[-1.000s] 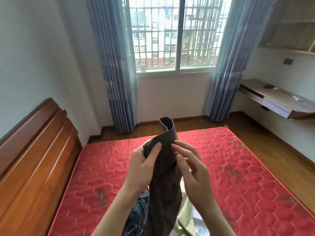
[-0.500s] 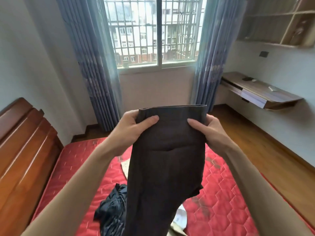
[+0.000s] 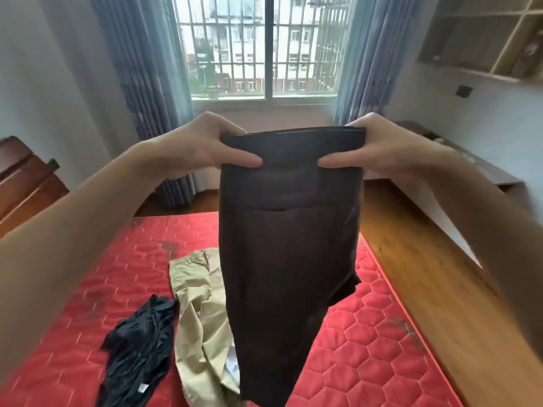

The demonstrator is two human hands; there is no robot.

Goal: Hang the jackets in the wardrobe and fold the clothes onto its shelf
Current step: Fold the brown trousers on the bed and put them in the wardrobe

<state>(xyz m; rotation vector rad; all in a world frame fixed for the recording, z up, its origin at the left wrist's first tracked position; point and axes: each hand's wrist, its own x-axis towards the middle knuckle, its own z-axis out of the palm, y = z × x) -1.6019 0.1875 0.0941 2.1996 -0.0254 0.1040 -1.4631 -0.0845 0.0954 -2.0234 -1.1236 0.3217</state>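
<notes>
A barred window (image 3: 264, 48) sits beyond the red mattress (image 3: 367, 333), flanked by blue curtains (image 3: 141, 69). Right of the mattress lies wooden floor (image 3: 411, 259); a wooden headboard (image 3: 26, 183) stands left.

Red mattress (image 3: 367, 348) bears khaki trousers (image 3: 199, 304), black garment (image 3: 138, 348)

Dark brown trousers held up over a bed, two more garments lying below.

The dark brown trousers (image 3: 289, 259) hang straight down, top edge level and stretched flat, the lower part dangling above the red mattress (image 3: 367, 348). Under them, khaki trousers (image 3: 199, 304) lie crumpled and partly hidden behind the brown cloth. Just beside these, to the left, a black garment (image 3: 141, 348) lies bunched in a heap with a small white label showing.
</notes>
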